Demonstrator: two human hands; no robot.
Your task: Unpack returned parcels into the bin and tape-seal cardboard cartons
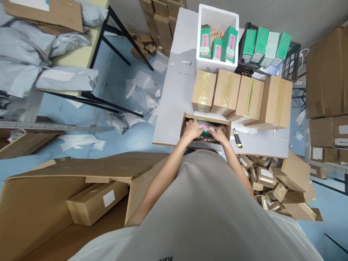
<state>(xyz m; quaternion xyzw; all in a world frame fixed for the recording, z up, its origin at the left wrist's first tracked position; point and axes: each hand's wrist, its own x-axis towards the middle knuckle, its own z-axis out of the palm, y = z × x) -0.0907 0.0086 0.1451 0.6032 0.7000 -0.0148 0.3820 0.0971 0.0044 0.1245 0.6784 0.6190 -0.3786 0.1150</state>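
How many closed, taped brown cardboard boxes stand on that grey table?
4, in a row: leftmost box and second box before the white foam bin, third box and rightmost box before the black plastic crate. Others may be hidden.

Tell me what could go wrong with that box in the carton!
The yellow-and-black cutter lies close to the right hand, so a careless reach could bump it; I can't tell if its blade is out. The open carton sits near the front edge of the table, so a hard pull might tip it. The green and pink box, between that hand and the left hand, could dent if squeezed hard.
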